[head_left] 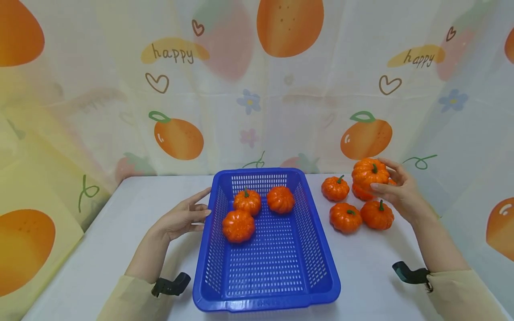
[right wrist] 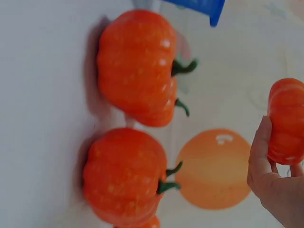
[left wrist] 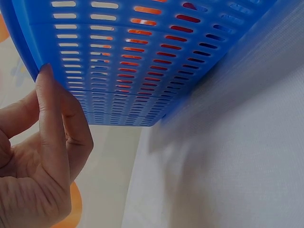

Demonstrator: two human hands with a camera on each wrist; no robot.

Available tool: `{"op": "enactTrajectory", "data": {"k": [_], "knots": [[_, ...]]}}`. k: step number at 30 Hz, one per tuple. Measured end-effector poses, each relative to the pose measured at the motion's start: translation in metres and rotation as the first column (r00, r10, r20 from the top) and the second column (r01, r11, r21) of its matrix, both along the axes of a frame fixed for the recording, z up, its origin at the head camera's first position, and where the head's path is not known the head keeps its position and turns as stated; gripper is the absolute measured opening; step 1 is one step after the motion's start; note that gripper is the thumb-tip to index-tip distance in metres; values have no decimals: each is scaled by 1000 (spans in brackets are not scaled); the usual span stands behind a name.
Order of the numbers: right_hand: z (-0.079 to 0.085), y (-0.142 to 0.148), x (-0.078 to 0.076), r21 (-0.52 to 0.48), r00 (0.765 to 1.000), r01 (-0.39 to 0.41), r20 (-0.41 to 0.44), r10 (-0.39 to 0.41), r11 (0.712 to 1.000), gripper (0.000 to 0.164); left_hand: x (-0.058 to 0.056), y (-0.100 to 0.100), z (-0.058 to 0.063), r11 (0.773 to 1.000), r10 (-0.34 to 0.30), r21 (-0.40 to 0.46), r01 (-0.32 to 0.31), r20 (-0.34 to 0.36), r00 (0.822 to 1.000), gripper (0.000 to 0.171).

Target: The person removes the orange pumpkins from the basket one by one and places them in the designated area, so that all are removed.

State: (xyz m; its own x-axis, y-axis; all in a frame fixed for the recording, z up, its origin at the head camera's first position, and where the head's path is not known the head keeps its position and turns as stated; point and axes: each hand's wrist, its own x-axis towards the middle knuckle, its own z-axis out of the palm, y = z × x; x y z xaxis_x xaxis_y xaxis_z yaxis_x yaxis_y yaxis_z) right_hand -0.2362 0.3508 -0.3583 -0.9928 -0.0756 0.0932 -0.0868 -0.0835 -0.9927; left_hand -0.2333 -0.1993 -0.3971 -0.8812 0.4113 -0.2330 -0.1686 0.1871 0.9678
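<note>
My right hand (head_left: 405, 196) holds a small orange pumpkin (head_left: 366, 174) with a green stem, raised above the other pumpkins at the right. The right wrist view shows the held pumpkin (right wrist: 287, 123) at its right edge, the fingers against it. Beside the left wall of a blue perforated basket (head_left: 333, 285) is my left hand (head_left: 182, 220). In the left wrist view a fingertip of the left hand (left wrist: 47, 137) touches the basket below its rim, with other fingers bent. Inside the basket lie three pumpkins: one at back right (head_left: 280, 199), one at back left (head_left: 247, 202) and one nearer (head_left: 238, 226).
Several pumpkins sit on the white table (head_left: 160, 196) right of the basket, including one at back left (head_left: 335, 188), one at front left (head_left: 345, 217) and one at front right (head_left: 377, 215). Another (head_left: 360, 192) is partly hidden. A fruit-print cloth (head_left: 281, 111) hangs behind.
</note>
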Motion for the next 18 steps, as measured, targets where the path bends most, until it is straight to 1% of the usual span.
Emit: {"op": "enactTrajectory", "data": {"k": [5, 9, 13, 18], "knots": [[-9, 26, 1, -98, 999, 30, -17, -32, 995, 62, 1, 0, 1, 1000, 0, -6, 0, 1, 1000, 81], [-16, 45, 4, -194, 999, 27, -20, -31, 981, 57, 1, 0, 0, 1000, 0, -4, 0, 2, 1000, 81], [-20, 61, 7, -249, 999, 44, 30, -38, 967, 58, 1, 0, -1, 1000, 4, -11, -4, -5, 1000, 82], [-29, 80, 9, -318, 993, 49, 113, -14, 947, 56, 1, -1, -2, 1000, 3, -18, -3, -14, 1000, 83]]}}
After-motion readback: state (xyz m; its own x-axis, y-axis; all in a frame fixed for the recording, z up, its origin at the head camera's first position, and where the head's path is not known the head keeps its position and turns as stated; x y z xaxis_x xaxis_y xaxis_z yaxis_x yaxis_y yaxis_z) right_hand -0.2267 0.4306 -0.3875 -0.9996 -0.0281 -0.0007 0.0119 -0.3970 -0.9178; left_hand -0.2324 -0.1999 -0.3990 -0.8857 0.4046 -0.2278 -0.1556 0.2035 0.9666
